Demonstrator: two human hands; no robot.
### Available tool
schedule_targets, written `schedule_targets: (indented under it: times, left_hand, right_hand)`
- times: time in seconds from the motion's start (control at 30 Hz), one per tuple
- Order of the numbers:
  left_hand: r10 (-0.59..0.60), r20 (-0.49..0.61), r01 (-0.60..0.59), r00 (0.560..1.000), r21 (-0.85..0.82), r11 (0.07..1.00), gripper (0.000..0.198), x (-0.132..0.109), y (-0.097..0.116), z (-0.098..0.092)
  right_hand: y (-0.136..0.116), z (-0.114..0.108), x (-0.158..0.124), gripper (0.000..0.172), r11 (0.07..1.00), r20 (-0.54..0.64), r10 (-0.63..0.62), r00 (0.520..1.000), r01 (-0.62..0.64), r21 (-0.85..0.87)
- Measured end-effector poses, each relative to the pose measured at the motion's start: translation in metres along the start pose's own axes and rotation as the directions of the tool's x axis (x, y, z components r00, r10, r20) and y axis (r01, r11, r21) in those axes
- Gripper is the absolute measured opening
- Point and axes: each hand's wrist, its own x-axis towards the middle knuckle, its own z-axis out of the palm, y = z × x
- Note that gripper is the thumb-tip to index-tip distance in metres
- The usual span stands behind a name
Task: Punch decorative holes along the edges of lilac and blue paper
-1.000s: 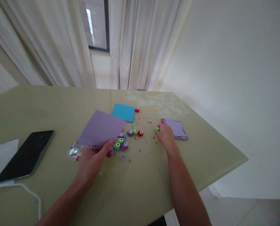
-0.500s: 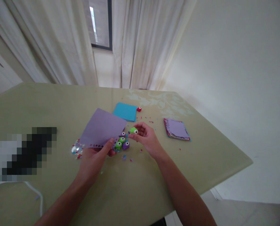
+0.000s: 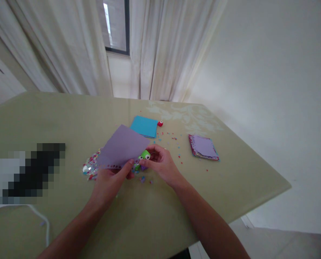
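Observation:
My left hand (image 3: 110, 180) pinches the near edge of a lilac paper sheet (image 3: 124, 146), held tilted above the table; small holes run along that edge. My right hand (image 3: 160, 163) is closed on a small green punch (image 3: 145, 155) and brings it against the sheet's right corner. Under the sheet lie a few more small punches (image 3: 137, 167), green and purple, partly hidden by it and my fingers. A heap of coloured paper bits (image 3: 91, 168) lies by my left hand.
On the olive table (image 3: 54, 118) lie a blue paper stack (image 3: 144, 126) with a red punch (image 3: 160, 123) beside it, a lilac-topped paper stack (image 3: 203, 147) to the right, scattered confetti, a blurred dark object (image 3: 33, 172) and a white cable (image 3: 43, 219) at left. The table edge runs close on the right.
My right hand picked up the green punch near the right paper stack and carried it left to the lilac sheet. My left hand lifted the sheet slightly.

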Motion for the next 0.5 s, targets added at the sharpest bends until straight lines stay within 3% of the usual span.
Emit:
schedule_targets:
  times: [0.17, 0.37, 0.5]
  left_hand:
    - [0.007, 0.052, -0.006, 0.999, -0.037, 0.999, 0.032, -0.002, 0.008, 0.003]
    - [-0.011, 0.053, 0.009, 0.999, 0.028, 1.0, 0.035, 0.001, -0.002, 0.003]
    - [-0.011, 0.038, 0.011, 0.999, 0.01, 1.0, 0.035, 0.002, -0.004, 0.004]
  right_hand:
    - [-0.004, 0.002, -0.001, 0.053, 1.0, 0.011, -0.009, 1.0, 0.009, -0.013]
    - [-0.015, 0.0, -0.003, 0.044, 0.996, 0.099, 0.03, 0.995, -0.038, 0.08]
    - [-0.013, -0.003, -0.001, 0.045, 0.987, 0.086, 0.078, 0.993, -0.089, 0.133]
